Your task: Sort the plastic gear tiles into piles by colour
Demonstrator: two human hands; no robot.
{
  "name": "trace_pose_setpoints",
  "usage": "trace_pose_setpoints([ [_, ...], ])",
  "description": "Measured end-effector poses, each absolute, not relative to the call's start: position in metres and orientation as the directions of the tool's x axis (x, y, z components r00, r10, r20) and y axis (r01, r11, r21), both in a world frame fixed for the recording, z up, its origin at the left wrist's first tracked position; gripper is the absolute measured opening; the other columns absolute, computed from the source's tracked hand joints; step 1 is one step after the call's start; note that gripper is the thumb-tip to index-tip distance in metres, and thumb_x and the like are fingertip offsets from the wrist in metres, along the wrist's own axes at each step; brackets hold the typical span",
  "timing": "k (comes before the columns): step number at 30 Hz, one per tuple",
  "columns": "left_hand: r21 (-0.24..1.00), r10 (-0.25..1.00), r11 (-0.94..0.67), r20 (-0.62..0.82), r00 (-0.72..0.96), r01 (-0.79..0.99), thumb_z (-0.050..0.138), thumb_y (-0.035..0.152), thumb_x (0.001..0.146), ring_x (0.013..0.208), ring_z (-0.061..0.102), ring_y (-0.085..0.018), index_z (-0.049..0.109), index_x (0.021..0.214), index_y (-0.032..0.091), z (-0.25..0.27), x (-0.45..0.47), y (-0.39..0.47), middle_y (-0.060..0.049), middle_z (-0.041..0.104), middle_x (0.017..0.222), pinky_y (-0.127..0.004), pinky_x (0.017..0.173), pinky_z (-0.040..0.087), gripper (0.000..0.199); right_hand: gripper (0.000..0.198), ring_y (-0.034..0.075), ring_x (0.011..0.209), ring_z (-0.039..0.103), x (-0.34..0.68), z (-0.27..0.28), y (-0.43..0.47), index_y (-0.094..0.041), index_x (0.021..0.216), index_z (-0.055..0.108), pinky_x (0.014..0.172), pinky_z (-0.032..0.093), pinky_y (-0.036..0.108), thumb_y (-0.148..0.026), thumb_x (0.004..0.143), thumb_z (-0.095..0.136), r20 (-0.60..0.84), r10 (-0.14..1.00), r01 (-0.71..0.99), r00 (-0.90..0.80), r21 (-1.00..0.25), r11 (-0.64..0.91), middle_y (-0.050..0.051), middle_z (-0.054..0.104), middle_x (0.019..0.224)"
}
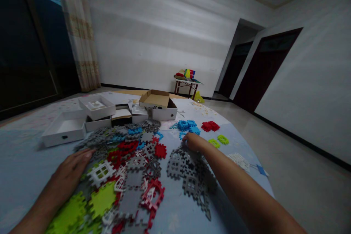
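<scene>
My left hand [73, 168] rests flat with fingers stretched out at the left side of a mixed pile of interlocking plastic building tiles. Near it lie a white window tile [101, 172] and lime green square tiles [102, 198]. My right hand [193, 142] is closed, its fingertips on a blue open-frame building tile [181, 136] beside a small blue heap [188, 125]. Just under that hand spreads a group of grey tiles [189, 168], some window-shaped, partly hidden by my forearm. Red tiles [160, 150] and grey squares [134, 178] show in the pile.
White box trays [65, 128] and an opened cardboard box [157, 98] stand at the table's back. To the right lie red tiles [210, 126], green tiles [223, 139] and white tiles [240, 161]. A small side table [189, 80] stands by the wall.
</scene>
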State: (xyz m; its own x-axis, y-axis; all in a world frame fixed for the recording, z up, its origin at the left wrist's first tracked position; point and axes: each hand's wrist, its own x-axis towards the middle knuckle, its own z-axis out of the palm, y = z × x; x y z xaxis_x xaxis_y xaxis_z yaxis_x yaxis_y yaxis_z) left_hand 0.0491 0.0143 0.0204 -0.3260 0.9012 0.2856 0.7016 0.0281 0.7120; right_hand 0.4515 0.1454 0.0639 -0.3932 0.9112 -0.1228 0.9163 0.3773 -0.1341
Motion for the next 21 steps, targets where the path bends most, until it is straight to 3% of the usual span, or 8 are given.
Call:
trace_pose_setpoints([
  [9, 0.699, 0.892, 0.011, 0.317, -0.323, 0.715, 0.031, 0.061, 0.073, 0.118, 0.046, -0.022, 0.062, 0.104, 0.013, 0.008, 0.041, 0.019, -0.012, 0.058, 0.119, -0.038, 0.109, 0.027, 0.065, 0.043, 0.021, 0.094, 0.062, 0.463, 0.062, 0.158, -0.022, 0.099, 0.07, 0.078, 0.044, 0.025, -0.002, 0.066, 0.051, -0.092, 0.919, 0.918, -0.384, -0.147, 0.369, 0.006, 0.07, 0.096],
  [13, 0.679, 0.894, -0.008, 0.334, -0.3, 0.734, 0.031, 0.056, 0.076, 0.119, 0.045, -0.021, 0.062, 0.104, 0.014, 0.005, 0.039, 0.02, -0.011, 0.058, 0.12, -0.037, 0.11, 0.026, 0.06, 0.043, 0.021, 0.103, 0.058, 0.451, 0.072, 0.144, -0.02, 0.107, 0.066, 0.087, 0.041, 0.028, -0.004, 0.072, 0.048, -0.016, 0.901, 0.887, -0.434, -0.18, 0.425, 0.008, 0.066, 0.109],
  [17, 0.673, 0.897, 0.002, 0.326, -0.299, 0.739, 0.031, 0.058, 0.074, 0.119, 0.045, -0.022, 0.062, 0.104, 0.012, 0.008, 0.04, 0.019, -0.012, 0.058, 0.119, -0.039, 0.11, 0.026, 0.063, 0.042, 0.021, 0.111, 0.052, 0.421, 0.074, 0.12, -0.019, 0.118, 0.058, 0.095, 0.037, 0.031, -0.022, 0.076, 0.054, 0.087, 0.79, 0.755, -0.607, -0.25, 0.607, 0.01, 0.058, 0.119],
  [21, 0.677, 0.901, 0.016, 0.31, -0.305, 0.736, 0.029, 0.062, 0.072, 0.117, 0.048, -0.024, 0.063, 0.101, 0.012, 0.018, 0.046, 0.016, -0.014, 0.059, 0.117, -0.041, 0.108, 0.029, 0.068, 0.063, 0.028, 0.11, 0.05, 0.39, 0.066, 0.105, -0.017, 0.124, 0.051, 0.09, 0.04, 0.038, -0.033, 0.065, 0.067, 0.094, 0.696, 0.656, -0.711, -0.265, 0.706, 0.015, 0.054, 0.121],
])
